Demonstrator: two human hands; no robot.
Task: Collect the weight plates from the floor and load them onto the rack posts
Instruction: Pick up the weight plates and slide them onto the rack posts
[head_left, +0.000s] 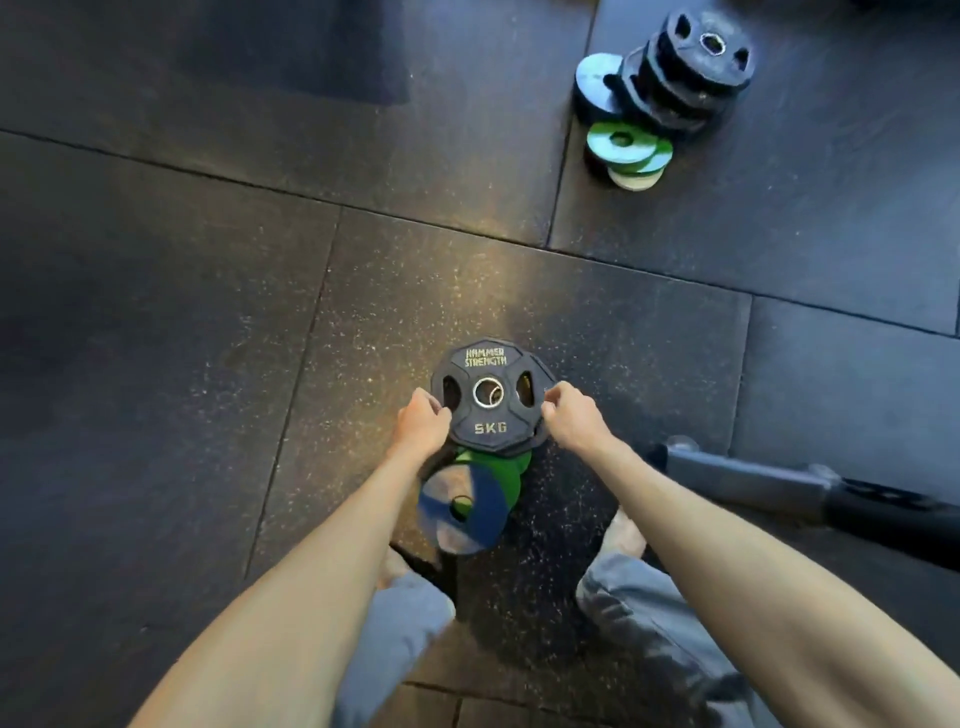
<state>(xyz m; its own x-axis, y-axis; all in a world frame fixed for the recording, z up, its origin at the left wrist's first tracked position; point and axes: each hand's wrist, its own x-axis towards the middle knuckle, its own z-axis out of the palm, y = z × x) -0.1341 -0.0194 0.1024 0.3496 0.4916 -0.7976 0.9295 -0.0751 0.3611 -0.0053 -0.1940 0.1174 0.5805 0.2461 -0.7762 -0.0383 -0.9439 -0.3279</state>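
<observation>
step: pickup from the near stack; nothing racked in view
5KG plate (491, 428): black, top of near stack on the floor (208, 312); lifted or resting, cannot tell
left hand (423, 421): fingers curled at the plate's left slot, holding it
right hand (571, 415): pinching the plate's right rim
under it: green plate (498, 462), blue-black plate (462, 512) sticking out toward the person
far pile (670, 78): more plates, well apart, upper right
next: likely a level 2-hand lift, then find the rack posts, not in view

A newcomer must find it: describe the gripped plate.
Find the speckled floor tile before the person's feet. There the left hand and right hand grip one plate. Unlike the green plate and blue plate nearby, it is black, marked 5KG.
</observation>
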